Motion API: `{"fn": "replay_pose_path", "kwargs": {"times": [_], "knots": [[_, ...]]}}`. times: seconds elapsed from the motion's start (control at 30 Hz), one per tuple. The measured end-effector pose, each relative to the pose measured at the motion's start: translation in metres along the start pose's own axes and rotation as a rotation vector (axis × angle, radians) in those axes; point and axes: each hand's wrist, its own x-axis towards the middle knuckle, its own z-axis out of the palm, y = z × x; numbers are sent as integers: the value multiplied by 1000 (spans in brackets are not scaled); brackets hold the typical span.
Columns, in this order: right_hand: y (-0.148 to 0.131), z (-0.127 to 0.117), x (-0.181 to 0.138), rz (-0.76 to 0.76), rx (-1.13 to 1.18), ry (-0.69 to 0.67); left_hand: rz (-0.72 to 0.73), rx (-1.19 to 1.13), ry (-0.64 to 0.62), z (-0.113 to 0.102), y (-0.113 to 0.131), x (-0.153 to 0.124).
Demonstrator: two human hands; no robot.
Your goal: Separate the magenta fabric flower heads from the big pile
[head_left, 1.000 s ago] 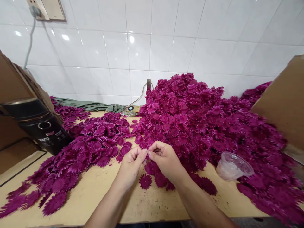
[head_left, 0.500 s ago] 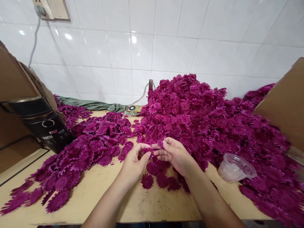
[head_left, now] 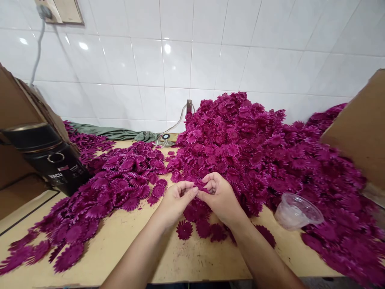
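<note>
Between my two hands is a magenta fabric flower (head_left: 200,184), partly covered by my fingers. My left hand (head_left: 178,200) pinches its left side between thumb and forefinger. From the other side, my right hand (head_left: 221,197) closes thumb and curled fingers on it. Just below, several flat magenta petal pieces (head_left: 203,228) with toothed edges lie on the wooden table (head_left: 192,263). Behind my hands rises a large heap of magenta flowers (head_left: 231,136). A second pile of petal pieces (head_left: 123,172) spreads to the left.
A clear plastic cup (head_left: 297,211) tilts against the heap at right. A black flask (head_left: 49,156) leans at left beside a cardboard box (head_left: 24,92). Another cardboard panel (head_left: 357,124) stands far right. Green cloth (head_left: 111,131) and a cable (head_left: 180,118) lie along the tiled wall.
My right hand's fingers, stretched out before, have curled in and closed on the flower. Both hands are now nearer together. The whole view has shifted slightly.
</note>
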Motion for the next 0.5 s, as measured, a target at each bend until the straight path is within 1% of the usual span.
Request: {"fn": "replay_pose_path", "kwargs": {"times": [0.1, 0.2, 0.27, 0.37, 0.5], "knots": [[-3, -2, -2, -11, -122, -21, -86, -89, -66, -2, 0, 0], [-5, -3, -3, -5, -175, -58, -169, -157, -127, -4, 0, -1], [-5, -3, -3, -1, -206, -70, -193, -185, -148, -5, -1, -1], [-5, -4, -2, -13, -231, -80, -174, -195, -149, -5, -2, 0], [-6, -6, -2, -1, -210, -103, -82, -119, -73, -3, 0, -1]]}}
